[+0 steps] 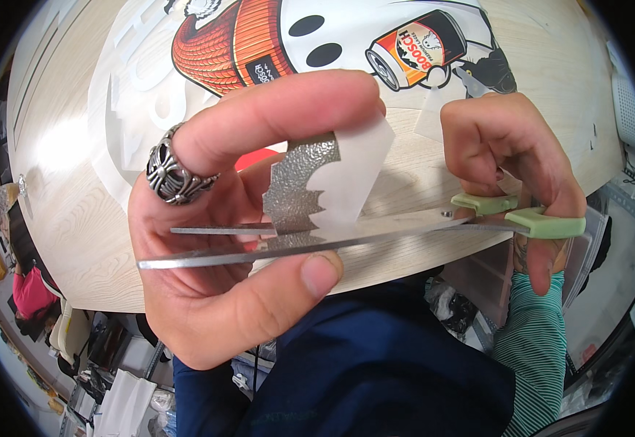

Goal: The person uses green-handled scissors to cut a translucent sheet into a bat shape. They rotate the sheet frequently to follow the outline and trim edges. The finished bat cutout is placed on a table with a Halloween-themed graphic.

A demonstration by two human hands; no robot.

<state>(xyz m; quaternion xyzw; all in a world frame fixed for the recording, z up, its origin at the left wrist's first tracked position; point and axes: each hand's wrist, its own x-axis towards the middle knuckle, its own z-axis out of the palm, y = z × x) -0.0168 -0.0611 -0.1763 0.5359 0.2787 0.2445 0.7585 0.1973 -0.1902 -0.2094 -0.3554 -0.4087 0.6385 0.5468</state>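
Note:
My left hand (186, 262), with a silver ring (178, 177) on one finger, holds a small piece of translucent backing sheet (366, 164) that carries a jagged, textured dark-silver cutout (295, 180). My right hand (519, 147) has its fingers in the green handles (546, 225) of a pair of scissors. The scissors' long metal blades (273, 251) point left, across the lower edge of the sheet piece and over my left palm. The blades stand slightly apart, and the left thumb lies just below them.
A large printed cartoon sheet (350, 16) with a knitted hat and a can lies on the wooden table (557, 120). White cut lettering (142, 60) is at the upper left. Beyond the table, a person in pink (33, 292) is at the left; clear plastic bins (481, 273) stand at the right.

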